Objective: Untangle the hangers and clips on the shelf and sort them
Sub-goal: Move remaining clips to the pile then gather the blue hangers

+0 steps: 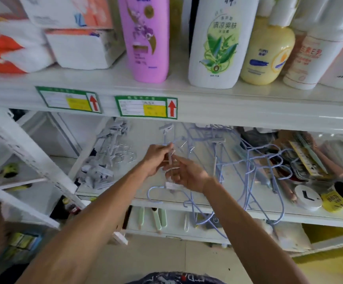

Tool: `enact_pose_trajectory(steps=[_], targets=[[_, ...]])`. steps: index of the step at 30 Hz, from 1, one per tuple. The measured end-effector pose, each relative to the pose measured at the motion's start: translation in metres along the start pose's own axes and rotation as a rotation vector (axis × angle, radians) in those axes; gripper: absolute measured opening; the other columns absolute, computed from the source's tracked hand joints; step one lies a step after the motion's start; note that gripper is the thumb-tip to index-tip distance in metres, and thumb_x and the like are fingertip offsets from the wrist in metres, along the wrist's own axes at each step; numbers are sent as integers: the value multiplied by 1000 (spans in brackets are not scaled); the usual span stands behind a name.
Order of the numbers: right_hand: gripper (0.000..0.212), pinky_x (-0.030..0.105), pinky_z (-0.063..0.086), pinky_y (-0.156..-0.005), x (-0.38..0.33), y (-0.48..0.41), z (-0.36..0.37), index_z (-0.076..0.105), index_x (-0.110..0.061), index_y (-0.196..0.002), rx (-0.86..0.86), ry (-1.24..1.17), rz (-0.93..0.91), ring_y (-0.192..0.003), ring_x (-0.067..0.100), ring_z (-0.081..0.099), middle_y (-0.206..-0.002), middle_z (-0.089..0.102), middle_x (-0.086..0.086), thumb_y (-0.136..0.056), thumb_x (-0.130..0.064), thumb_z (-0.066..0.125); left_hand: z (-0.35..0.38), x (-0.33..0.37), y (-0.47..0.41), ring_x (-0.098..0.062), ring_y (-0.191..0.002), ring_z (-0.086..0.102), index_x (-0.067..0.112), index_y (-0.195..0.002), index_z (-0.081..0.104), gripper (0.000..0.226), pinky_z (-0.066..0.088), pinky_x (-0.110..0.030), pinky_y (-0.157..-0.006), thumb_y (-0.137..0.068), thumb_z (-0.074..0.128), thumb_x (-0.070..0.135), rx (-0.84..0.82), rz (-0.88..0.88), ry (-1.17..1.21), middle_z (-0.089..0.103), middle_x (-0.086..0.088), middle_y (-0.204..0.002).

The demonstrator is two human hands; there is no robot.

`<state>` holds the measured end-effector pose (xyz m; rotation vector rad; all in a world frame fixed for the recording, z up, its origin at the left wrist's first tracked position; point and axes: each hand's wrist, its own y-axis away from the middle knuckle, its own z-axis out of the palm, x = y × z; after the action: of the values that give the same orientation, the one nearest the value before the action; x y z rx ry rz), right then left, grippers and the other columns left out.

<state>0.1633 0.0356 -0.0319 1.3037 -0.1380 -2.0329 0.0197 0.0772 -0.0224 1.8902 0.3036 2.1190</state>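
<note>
Both hands hold one white clip hanger upright over the middle shelf. My left hand pinches its upper part; my right hand grips lower down, just above its bottom clip. A pile of white clip hangers lies at the shelf's left. Tangled lilac wire hangers spread across the shelf's centre and right, and some hang over its front edge. Two more white clip hangers lie among them.
Bottles stand on the upper shelf: pink, white, yellow. Tissue packs are at its left. Combs and brushes, a white disc and a yellow jar crowd the middle shelf's right end.
</note>
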Motion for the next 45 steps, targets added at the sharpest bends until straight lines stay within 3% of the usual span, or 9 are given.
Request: enact_pose_trajectory(steps=[3,8,14,18,22,25,29,36,45], targets=[[47,26,43,-57,0,-24,40,71,-3,-89,132,183,2,-64,18,64,-85,72,13,-99,-34,37,-56,17,6,-14,-45,61,3,-76,67,27,54,-28,-48,-97,61,20,103,42,-88,61,-9,-58],[46,22,39,-46,-11,-67,100,66,-3,-88,218,47,-88,-51,21,54,-69,65,15,-99,-39,39,-148,48,-1,-10,-37,58,-4,-83,60,22,55,-31,-40,-97,61,13,233,11,-176,58,-1,-45],[20,17,36,-39,-17,-122,149,58,-4,-77,370,225,-121,-35,12,47,-60,60,12,-96,-4,51,-210,79,-22,-26,-60,70,-15,-92,66,20,63,-42,-65,-88,71,4,300,-7,-470,70,-24,-80],[28,17,33,-37,-3,-154,146,53,-6,-71,449,257,11,-36,12,49,-66,60,13,-97,-3,43,-217,78,-34,-26,-70,73,-4,-75,72,7,62,-40,-75,-81,72,-2,268,-8,-722,73,-15,-75],[27,21,28,-40,13,-175,134,49,-8,-71,518,346,79,-39,17,45,-60,61,13,-95,-2,39,-211,64,-38,-7,-64,60,5,-83,73,3,45,-18,-54,-82,75,6,184,57,-955,69,-1,-78],[24,23,25,-40,19,-182,131,48,-8,-72,502,461,113,-38,18,40,-51,61,11,-95,-8,41,-212,49,-47,-5,-64,52,-1,-88,72,14,35,-13,-51,-84,75,12,220,111,-997,61,-1,-88],[14,20,27,-39,16,-180,130,51,-1,-84,477,584,132,-35,17,39,-59,63,15,-91,-11,45,-211,42,-56,-9,-58,59,3,-74,61,21,42,-19,-50,-85,74,14,236,109,-986,68,-7,-79],[30,20,33,-37,16,-179,124,56,-1,-97,565,626,139,-42,21,49,-67,70,19,-89,-25,41,-210,39,-55,-15,-55,52,14,-70,47,35,50,-35,-61,-82,77,24,196,71,-994,52,-1,-63],[34,20,37,-39,29,-153,119,59,3,-107,628,657,94,-51,22,56,-84,74,21,-93,-18,36,-206,37,-43,-19,-59,55,10,-76,53,24,42,-27,-54,-80,74,20,247,41,-1056,56,-3,-68]])
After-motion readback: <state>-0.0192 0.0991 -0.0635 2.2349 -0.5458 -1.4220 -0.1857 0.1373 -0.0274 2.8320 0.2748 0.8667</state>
